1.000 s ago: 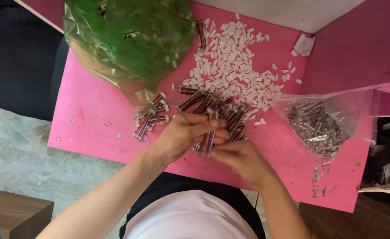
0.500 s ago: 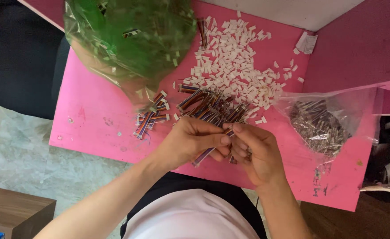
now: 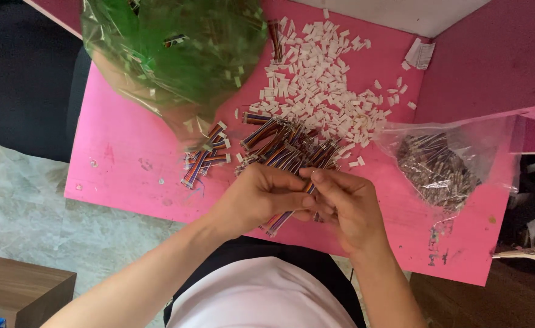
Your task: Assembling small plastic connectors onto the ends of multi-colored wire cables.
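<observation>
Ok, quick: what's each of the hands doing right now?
Left hand: closed on a short multicoloured ribbon cable, whose end sticks out below the fist.
Right hand: fingers curled, pinching the same cable at its upper end.

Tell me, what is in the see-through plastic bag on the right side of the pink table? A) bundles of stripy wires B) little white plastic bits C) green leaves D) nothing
A: the clear plastic bag on the right of the pink table holds a heap of multicoloured wire bundles, like the loose pile in the middle.
</observation>
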